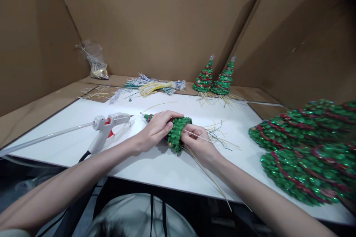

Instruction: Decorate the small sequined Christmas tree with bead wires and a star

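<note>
Held the green tree [179, 133] sideways at the middle of the desk [144, 174] with the left hand [157, 126], fingers half spread around it; at its base, pinched a white strand [204, 139] between nearly closed fingers of the right hand [198, 148].

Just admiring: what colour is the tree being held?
The tree is mostly green; see the head view.

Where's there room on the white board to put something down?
On the left, between the glue gun and cardboard, or on the right, between the right arm and big trees. It's crowded along the back with wires and small trees, and mid-board, where the left hand holds a tree.
</note>
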A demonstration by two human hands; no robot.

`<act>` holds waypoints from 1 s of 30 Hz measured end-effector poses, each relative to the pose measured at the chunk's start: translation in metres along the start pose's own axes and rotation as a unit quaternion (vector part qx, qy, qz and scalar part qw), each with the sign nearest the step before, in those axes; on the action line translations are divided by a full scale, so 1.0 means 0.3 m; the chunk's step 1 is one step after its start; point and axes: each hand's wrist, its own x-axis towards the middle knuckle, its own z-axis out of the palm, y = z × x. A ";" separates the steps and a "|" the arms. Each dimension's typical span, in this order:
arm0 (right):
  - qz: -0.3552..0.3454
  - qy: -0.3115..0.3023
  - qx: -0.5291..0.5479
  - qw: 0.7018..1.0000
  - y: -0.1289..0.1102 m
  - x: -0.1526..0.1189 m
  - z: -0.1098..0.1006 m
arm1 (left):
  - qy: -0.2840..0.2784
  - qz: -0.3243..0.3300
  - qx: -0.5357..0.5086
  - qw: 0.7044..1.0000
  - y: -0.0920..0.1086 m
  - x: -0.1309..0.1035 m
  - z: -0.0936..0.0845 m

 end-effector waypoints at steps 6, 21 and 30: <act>0.003 -0.016 -0.012 1.000 0.006 0.006 -0.014 | 0.005 -0.031 -0.069 0.997 0.013 -0.002 -0.004; 0.006 -0.044 0.031 0.999 -0.005 0.007 -0.014 | 0.129 0.000 0.002 0.992 0.057 -0.055 -0.041; 0.003 -0.007 0.007 1.000 0.000 0.011 -0.023 | 0.119 -0.023 0.014 0.993 0.077 -0.146 -0.018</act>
